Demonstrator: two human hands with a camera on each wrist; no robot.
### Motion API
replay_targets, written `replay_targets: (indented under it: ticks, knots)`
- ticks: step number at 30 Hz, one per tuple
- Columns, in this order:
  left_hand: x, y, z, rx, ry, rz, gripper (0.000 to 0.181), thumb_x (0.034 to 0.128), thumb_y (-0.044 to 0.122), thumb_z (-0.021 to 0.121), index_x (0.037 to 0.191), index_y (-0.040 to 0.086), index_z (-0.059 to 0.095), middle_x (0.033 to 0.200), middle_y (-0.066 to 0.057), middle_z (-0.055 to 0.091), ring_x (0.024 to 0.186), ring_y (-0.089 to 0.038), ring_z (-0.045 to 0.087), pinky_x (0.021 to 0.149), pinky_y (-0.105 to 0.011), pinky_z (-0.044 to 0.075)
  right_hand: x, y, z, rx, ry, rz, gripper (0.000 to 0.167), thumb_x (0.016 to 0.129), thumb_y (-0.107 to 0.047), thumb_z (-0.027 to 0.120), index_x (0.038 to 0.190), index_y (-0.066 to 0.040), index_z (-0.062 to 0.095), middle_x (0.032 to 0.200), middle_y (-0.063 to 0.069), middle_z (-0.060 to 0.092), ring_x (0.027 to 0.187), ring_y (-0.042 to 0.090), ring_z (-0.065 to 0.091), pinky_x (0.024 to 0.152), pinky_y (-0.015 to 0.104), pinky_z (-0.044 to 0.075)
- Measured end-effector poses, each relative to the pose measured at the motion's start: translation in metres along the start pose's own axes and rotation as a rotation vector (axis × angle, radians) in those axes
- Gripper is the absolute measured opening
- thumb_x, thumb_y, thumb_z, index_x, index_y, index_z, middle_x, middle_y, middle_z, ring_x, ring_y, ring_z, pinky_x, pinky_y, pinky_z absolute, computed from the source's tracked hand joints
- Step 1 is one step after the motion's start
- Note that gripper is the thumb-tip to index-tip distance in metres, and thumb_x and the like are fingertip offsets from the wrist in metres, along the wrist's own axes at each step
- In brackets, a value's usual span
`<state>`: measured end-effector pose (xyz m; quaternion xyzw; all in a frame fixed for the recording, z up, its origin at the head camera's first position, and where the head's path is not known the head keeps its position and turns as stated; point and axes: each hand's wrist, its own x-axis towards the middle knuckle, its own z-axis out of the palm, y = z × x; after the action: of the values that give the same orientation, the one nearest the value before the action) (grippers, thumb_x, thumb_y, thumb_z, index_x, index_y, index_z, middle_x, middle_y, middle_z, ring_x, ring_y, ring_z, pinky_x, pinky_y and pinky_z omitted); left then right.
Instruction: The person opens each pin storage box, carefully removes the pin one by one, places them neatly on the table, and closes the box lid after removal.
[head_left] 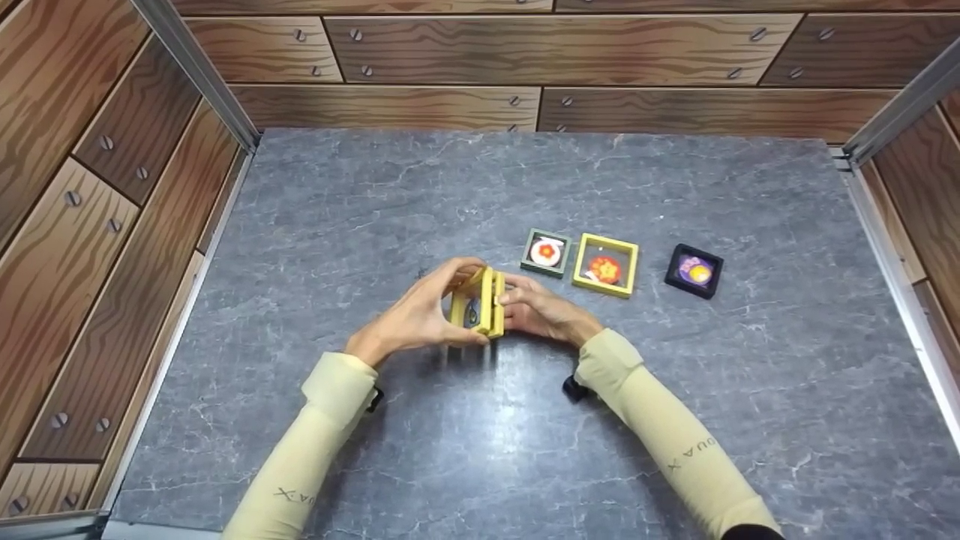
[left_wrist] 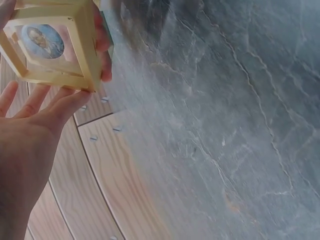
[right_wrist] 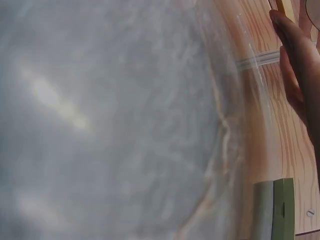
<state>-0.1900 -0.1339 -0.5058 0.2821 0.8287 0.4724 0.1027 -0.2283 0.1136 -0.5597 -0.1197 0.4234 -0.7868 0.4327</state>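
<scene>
Head view: yellow frame (head_left: pixel 487 301) between fingers (head_left: pixel 517 295)

Left of the gripped yellow square frame with a clear window (head_left: pixel 487 304), the grey marble-patterned worktop (head_left: pixel 300 255) offers wide passage. Rightward, a dark-green square frame (head_left: pixel 545 253) and a flat yellow square frame (head_left: pixel 604 265) leave only a slit; a broader lane precedes the black square frame (head_left: pixel 694 271). Wood-patterned panels (head_left: pixel 570 49) bar the far edge.
</scene>
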Motion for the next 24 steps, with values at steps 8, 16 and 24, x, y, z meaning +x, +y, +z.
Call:
replay_targets:
  ticks: [8,16,24]
  knots:
    - [-0.006,-0.009,-0.005,-0.020,0.014,-0.014,0.105,0.0705,0.025,0.100,0.158,0.016,0.041,0.152,-0.004,0.059,0.144,-0.022,0.055,0.128,-0.040,0.042,-0.001,-0.001,-0.003,-0.099,0.094,0.015,0.077,0.100,-0.003,0.061,0.166,0.001,0.021,0.144,0.016,0.062,0.118,0.024,0.072,0.108,0.042,0.061]
    - [-0.011,-0.018,-0.009,-0.022,0.022,-0.069,0.106,0.0712,0.025,0.099,0.159,0.018,0.040,0.156,-0.006,0.056,0.147,-0.023,0.052,0.130,-0.043,0.039,0.001,-0.002,-0.004,-0.271,0.142,-0.002,0.058,0.102,-0.005,0.066,0.155,-0.004,0.044,0.155,0.016,0.054,0.132,0.031,0.066,0.112,0.048,0.058]
    - [-0.015,-0.026,-0.011,-0.011,0.034,-0.085,0.107,0.0710,0.028,0.100,0.160,0.018,0.041,0.157,-0.005,0.054,0.149,-0.028,0.051,0.130,-0.042,0.039,0.002,-0.001,-0.004,-0.394,0.170,-0.001,0.055,0.101,-0.011,0.071,0.151,-0.008,0.048,0.156,0.019,0.053,0.134,0.034,0.063,0.109,0.048,0.060]
